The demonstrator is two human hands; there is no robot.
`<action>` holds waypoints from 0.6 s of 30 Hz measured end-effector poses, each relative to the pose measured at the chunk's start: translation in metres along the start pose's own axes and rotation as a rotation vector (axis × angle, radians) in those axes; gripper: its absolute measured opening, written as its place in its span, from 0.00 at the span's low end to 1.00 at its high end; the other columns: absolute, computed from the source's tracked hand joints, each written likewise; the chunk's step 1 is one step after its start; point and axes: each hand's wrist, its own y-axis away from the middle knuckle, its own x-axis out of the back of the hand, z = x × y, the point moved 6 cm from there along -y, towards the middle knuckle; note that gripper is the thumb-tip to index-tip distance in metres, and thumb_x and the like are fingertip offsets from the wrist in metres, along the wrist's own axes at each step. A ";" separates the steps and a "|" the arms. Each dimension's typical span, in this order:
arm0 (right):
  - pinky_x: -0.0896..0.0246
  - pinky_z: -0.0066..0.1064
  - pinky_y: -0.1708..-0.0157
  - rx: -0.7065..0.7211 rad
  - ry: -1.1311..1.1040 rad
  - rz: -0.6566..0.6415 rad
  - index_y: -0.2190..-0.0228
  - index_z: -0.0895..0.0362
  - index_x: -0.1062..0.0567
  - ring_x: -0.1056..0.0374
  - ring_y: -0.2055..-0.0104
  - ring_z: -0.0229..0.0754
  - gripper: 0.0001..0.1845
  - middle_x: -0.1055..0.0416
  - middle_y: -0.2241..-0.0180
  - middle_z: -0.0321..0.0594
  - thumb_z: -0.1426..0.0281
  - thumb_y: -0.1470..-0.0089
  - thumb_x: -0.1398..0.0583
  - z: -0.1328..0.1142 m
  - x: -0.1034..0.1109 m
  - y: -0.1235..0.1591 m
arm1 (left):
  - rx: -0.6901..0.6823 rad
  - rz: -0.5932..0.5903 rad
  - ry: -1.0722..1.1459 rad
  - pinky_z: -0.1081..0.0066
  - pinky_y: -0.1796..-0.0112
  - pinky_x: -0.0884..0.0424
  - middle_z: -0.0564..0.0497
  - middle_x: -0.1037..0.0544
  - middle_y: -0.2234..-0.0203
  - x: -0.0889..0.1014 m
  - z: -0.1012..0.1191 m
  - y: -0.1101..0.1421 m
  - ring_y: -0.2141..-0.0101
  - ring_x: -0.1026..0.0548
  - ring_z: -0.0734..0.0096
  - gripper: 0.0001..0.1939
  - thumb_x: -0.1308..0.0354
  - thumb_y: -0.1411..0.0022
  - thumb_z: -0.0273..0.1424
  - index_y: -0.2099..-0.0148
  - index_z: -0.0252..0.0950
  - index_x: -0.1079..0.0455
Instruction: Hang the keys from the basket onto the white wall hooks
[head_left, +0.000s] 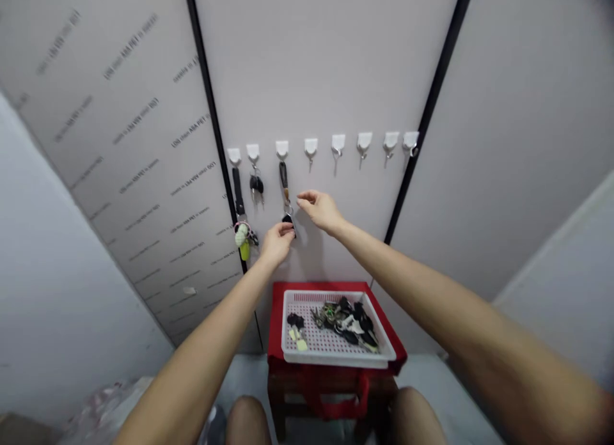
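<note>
A key ring with a dark strap (284, 179) hangs from the third white hook (282, 149) from the left. At its lower end, my left hand (277, 245) is closed on a black-headed key (288, 219), its fingers partly covering it. My right hand (320, 211) is just right of the strap, fingers bent and slightly apart, with nothing visible in them. On the second hook hangs a bunch of black-headed keys (256, 184). A black strap (238, 190) with a pale green charm (241, 235) and a yellow-green tag hangs from the leftmost hook.
Several more white hooks (338, 142) run rightward along the wall panel. Below, a white perforated basket (336, 357) holds many keys (352, 320). It stands on red cloth (277, 323) over a dark stool (281, 394), between my knees. Plastic bags (103, 410) lie at lower left.
</note>
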 end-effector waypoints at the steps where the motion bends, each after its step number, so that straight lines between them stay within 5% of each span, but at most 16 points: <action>1: 0.46 0.23 0.72 0.005 0.033 -0.081 0.72 0.62 0.32 0.39 0.74 0.31 0.11 0.33 0.74 0.38 0.70 0.61 0.49 0.011 0.001 0.014 | 0.010 -0.020 -0.021 0.74 0.70 0.38 0.50 0.30 0.74 -0.004 -0.011 0.005 0.73 0.33 0.76 0.09 0.50 0.58 0.26 0.69 0.33 0.36; 5: 0.47 0.23 0.76 -0.077 0.231 -0.581 0.76 0.61 0.30 0.40 0.78 0.32 0.09 0.33 0.79 0.36 0.72 0.62 0.49 0.079 -0.009 0.093 | 0.067 -0.144 -0.145 0.74 0.70 0.38 0.50 0.30 0.76 -0.031 -0.067 0.035 0.74 0.34 0.77 0.08 0.52 0.57 0.24 0.71 0.32 0.36; 9: 0.48 0.23 0.77 -0.165 0.492 -0.709 0.77 0.59 0.30 0.39 0.76 0.35 0.10 0.32 0.79 0.37 0.72 0.65 0.48 0.138 -0.008 0.156 | 0.130 -0.305 -0.359 0.73 0.68 0.38 0.48 0.29 0.73 -0.066 -0.117 0.071 0.72 0.33 0.75 0.10 0.55 0.55 0.23 0.68 0.31 0.36; 13: 0.48 0.25 0.71 -0.073 0.576 -0.698 0.71 0.56 0.30 0.39 0.69 0.39 0.15 0.33 0.70 0.40 0.70 0.68 0.46 0.144 -0.010 0.181 | 0.054 -0.399 -0.629 0.74 0.60 0.43 0.47 0.32 0.64 -0.089 -0.133 0.093 0.63 0.36 0.73 0.17 0.56 0.56 0.21 0.61 0.32 0.38; 18: 0.48 0.24 0.77 -0.148 0.598 -0.890 0.81 0.57 0.29 0.39 0.77 0.36 0.12 0.33 0.81 0.38 0.70 0.63 0.52 0.138 -0.022 0.190 | -0.071 -0.459 -0.821 0.71 0.57 0.47 0.47 0.33 0.62 -0.099 -0.130 0.095 0.60 0.39 0.69 0.17 0.57 0.54 0.23 0.60 0.33 0.38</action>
